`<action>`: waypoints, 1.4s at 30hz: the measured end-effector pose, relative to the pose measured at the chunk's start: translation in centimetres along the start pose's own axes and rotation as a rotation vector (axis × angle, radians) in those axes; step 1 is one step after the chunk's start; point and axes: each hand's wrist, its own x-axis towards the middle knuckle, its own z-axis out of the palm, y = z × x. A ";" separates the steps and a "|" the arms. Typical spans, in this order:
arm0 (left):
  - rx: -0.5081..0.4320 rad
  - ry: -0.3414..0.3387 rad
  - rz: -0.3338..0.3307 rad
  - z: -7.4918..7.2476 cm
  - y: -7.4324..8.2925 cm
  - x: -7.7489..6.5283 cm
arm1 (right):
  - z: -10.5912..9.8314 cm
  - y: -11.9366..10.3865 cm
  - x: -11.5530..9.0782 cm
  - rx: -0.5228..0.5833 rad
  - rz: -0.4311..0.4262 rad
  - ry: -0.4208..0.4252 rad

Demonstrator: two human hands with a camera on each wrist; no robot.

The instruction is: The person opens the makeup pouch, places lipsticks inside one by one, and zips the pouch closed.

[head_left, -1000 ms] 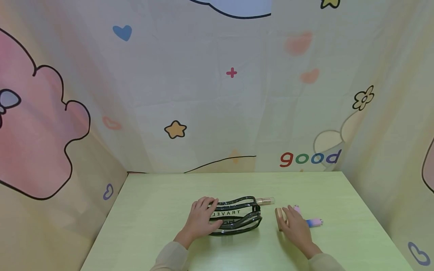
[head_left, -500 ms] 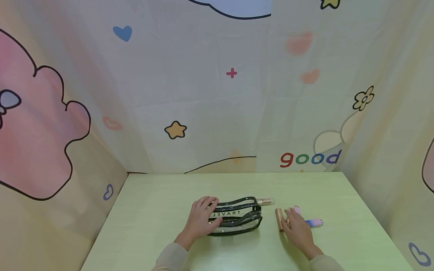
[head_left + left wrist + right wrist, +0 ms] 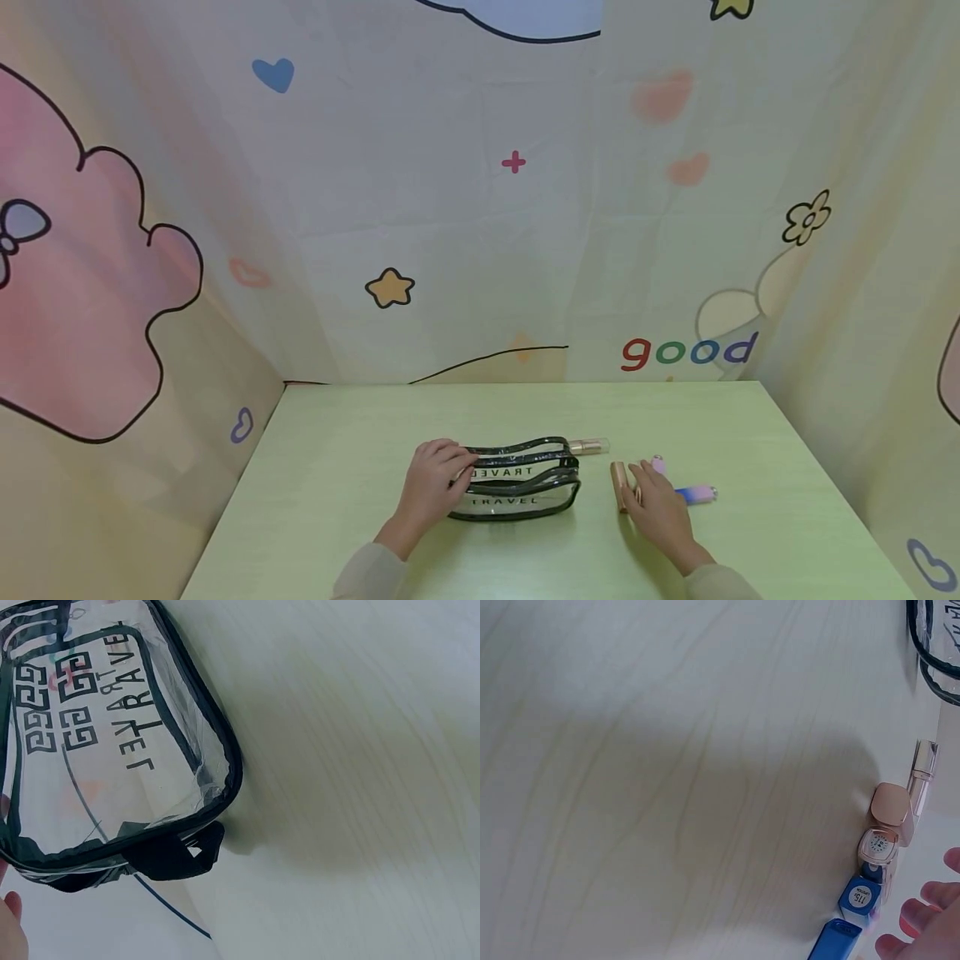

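A clear travel pouch (image 3: 517,502) with black trim sits mid-table. My left hand (image 3: 435,483) pinches its left end between thumb and fingers; the left wrist view shows the pouch (image 3: 82,750) close up, the hand mostly cut off. My right hand (image 3: 660,512) hovers with loosely bent fingers over a row of cosmetic tubes. A rose-gold tube (image 3: 619,487) lies beside its fingertips; a clear-sided tube (image 3: 878,846) and two blue-ended tubes (image 3: 859,896) lie alongside. In the right wrist view the fingers (image 3: 939,894) are apart from them.
Behind the pouch's right end lies a clear-capped gold tube (image 3: 589,447). Pink-and-blue tubes (image 3: 697,494) poke out past the right hand. A printed curtain (image 3: 450,208) hangs at the back and sides of the pale green table (image 3: 337,442).
My left hand has shifted left along the pouch to its end, and more of the pouch's lettering shows. The right hand has drawn slightly back from the rose-gold tube, which now stays lying.
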 end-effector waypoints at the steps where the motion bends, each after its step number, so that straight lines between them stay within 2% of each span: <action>1: -0.007 -0.009 -0.006 0.0 -0.1 -0.1 | 0.0 0.0 0.0 0.000 -0.001 0.001; 6: -0.057 -0.057 -0.066 0.0 -0.3 -0.4 | -0.1 0.0 -0.1 0.003 -0.004 0.006; 11: -0.110 -0.144 -0.137 0.0 -0.4 -0.9 | 0.0 0.2 -0.2 0.013 -0.007 0.027; 22: -0.083 -0.337 -0.156 -0.1 -0.4 -1.0 | 0.3 0.6 -0.4 0.019 -0.019 0.051; 32: -0.131 -0.337 -0.236 0.3 -0.4 -1.2 | 0.5 0.8 -0.5 0.017 -0.007 0.034; 42: -0.158 -0.333 -0.263 0.6 -0.3 -1.2 | 0.4 0.7 -0.8 0.014 -0.019 -0.007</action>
